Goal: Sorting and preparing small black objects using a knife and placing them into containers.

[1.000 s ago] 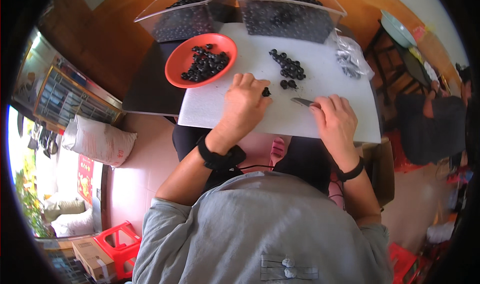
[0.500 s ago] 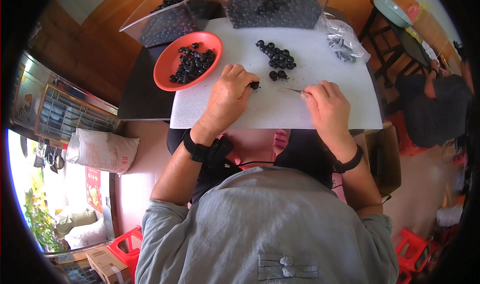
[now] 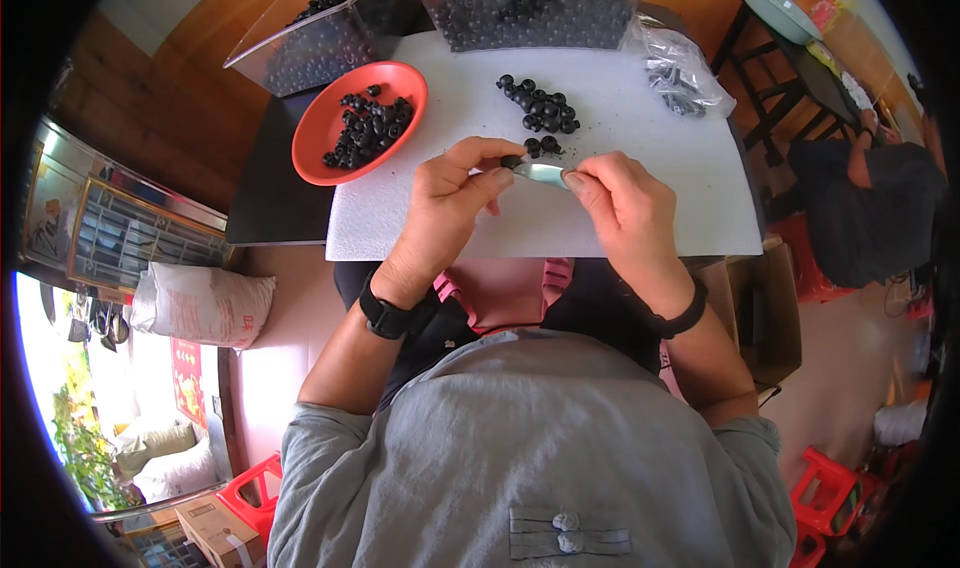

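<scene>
My left hand (image 3: 448, 196) is closed, pinching a small round black part (image 3: 512, 162) between thumb and forefinger. My right hand (image 3: 630, 206) grips a small shiny blade (image 3: 542, 175), its far end meeting the black part. Both hands are over a white foam-like sheet (image 3: 670, 193) on the table. Just beyond the fingers lie a few loose black parts (image 3: 541, 146), with a larger cluster of black parts (image 3: 538, 106) behind them. An orange-red bowl (image 3: 310, 128), left of my left hand, holds several more. Whether the parts are rubber or plastic, I cannot tell.
Two clear bins stand at the back, one left (image 3: 310, 53) and one centre (image 3: 530, 13), both full of black parts. A clear plastic bag (image 3: 685, 73) lies at the sheet's far right. Beyond, a person in dark clothing (image 3: 868, 208) sits near a dark stool (image 3: 790, 78).
My hands have come together. The blade has swung up to the black part in my left hand, which has lifted slightly. The view has shifted a little.
</scene>
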Motion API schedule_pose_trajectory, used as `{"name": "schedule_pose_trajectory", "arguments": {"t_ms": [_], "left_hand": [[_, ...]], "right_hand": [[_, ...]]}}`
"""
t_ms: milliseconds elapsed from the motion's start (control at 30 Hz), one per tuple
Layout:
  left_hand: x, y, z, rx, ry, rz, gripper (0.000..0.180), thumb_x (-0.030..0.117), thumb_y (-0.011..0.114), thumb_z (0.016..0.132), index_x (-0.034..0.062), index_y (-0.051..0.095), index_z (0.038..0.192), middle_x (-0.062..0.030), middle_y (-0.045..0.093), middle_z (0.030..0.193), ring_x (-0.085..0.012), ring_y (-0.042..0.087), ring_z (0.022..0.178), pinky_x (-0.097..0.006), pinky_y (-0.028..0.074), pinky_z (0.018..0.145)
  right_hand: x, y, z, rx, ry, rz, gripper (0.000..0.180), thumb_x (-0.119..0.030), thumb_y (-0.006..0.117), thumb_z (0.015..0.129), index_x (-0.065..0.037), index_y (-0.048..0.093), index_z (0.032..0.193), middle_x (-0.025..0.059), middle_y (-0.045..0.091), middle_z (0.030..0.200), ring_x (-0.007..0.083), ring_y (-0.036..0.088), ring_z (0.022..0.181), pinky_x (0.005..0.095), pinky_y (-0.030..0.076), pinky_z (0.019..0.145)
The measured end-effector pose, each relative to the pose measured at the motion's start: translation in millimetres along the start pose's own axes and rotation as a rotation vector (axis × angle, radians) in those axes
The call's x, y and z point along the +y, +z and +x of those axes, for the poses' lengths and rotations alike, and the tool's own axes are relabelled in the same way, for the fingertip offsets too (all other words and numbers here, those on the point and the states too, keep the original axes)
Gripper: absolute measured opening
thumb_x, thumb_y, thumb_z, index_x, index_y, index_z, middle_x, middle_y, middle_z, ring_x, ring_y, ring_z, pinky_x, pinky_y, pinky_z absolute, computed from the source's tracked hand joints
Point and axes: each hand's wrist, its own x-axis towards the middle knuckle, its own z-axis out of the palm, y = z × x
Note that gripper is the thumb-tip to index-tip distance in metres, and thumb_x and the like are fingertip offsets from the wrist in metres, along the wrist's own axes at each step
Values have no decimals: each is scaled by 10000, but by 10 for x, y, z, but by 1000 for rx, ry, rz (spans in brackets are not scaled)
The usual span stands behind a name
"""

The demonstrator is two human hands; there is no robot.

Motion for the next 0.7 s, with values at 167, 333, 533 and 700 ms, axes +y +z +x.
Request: {"name": "schedule_pose_trajectory", "arguments": {"t_ms": [167, 333, 533, 700], "left_hand": [[-34, 7, -20, 1, -33, -343, 254, -5, 608, 1014, -38, 697, 1250, -64, 689, 998, -113, 609, 845, -258, 517, 739], [-40, 31, -47, 6, -100, -324, 256, -11, 591, 1018, -36, 703, 1246, -58, 679, 989, -120, 598, 828, -258, 512, 738], [-65, 75, -67, -89, -39, -354, 253, 34, 619, 1016, -73, 685, 1235, -126, 696, 1076, -178, 645, 921, -302, 527, 727], [-131, 118, -69, -68, -89, -512, 290, 17, 585, 1022, -61, 671, 1288, -118, 675, 1087, -194, 632, 921, -312, 524, 733]], "right_hand": [[2, 26, -13, -5, -12, -28, 119, -149, 723, 950, -63, 653, 907, 79, 667, 784, 283, 645, 692, 396, 489, 595], [-42, -86, -3, 46, 22, 43, 117, -135, 728, 951, -53, 662, 900, 73, 654, 756, 258, 619, 651, 376, 467, 569], [-58, -119, 1, 4, 101, 102, 158, -150, 747, 949, -44, 662, 867, 76, 633, 711, 232, 591, 596, 355, 442, 536], [-23, -41, -23, -3, 150, 104, 191, -180, 760, 945, -51, 652, 853, 73, 615, 680, 230, 574, 570, 363, 427, 524]]}}
